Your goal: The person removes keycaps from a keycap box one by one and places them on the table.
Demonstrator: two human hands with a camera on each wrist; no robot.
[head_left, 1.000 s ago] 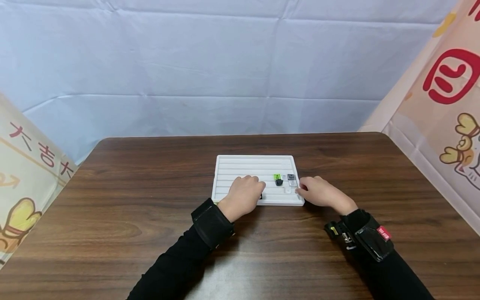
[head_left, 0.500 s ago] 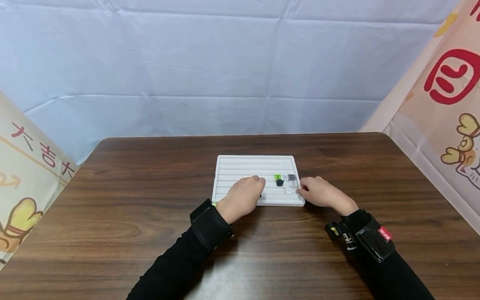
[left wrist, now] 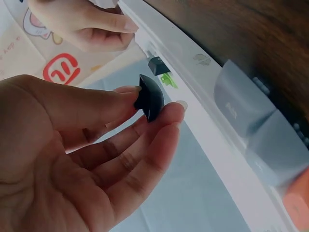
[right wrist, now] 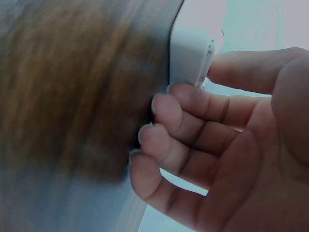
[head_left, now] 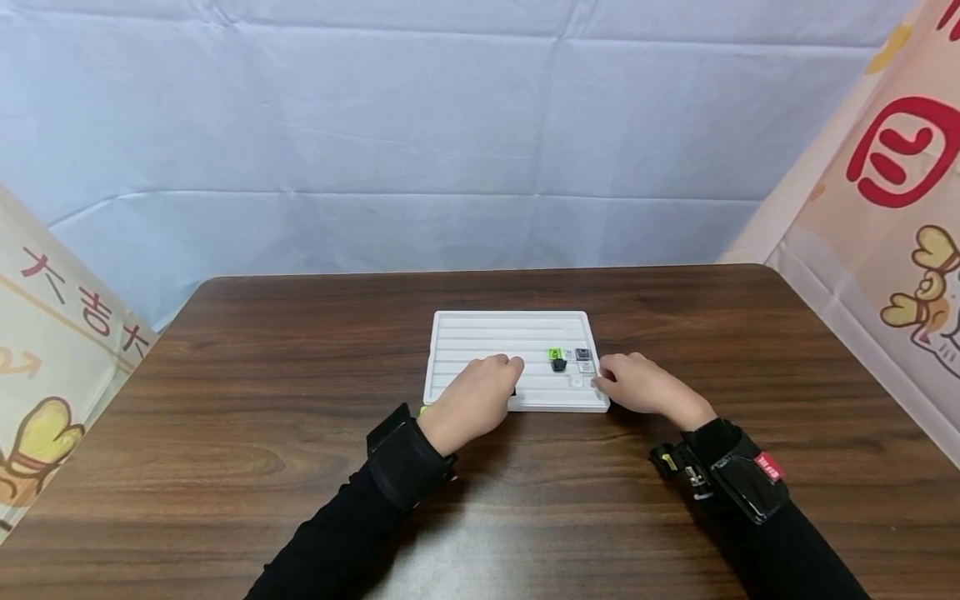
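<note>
My left hand (head_left: 474,393) pinches a black keycap (left wrist: 154,98) between thumb and fingers, over the near left part of a white ridged tray (head_left: 487,327). Its other fingers extend loosely beneath the keycap in the left wrist view. On the right, my right hand (head_left: 643,383) holds the tray's side edge, the thumb (right wrist: 241,71) on the upper side and the curled fingers along the outside. Two grey keycaps (left wrist: 241,99) and an orange keycap (left wrist: 297,205) sit on the tray near the left hand; in the head view that hand hides them.
Toward the tray's right end lie a lime green keycap (head_left: 554,353), another black keycap (head_left: 558,365), a dark grey keycap (head_left: 582,354) and several pale ones. The tray rests on a brown wooden table (head_left: 300,375). Pale blue cloth (head_left: 375,125) hangs behind, with printed banners at both sides.
My left hand, with the black keycap, has shifted slightly left and toward me. The right hand stays at the tray's edge, and the tray has barely moved.
</note>
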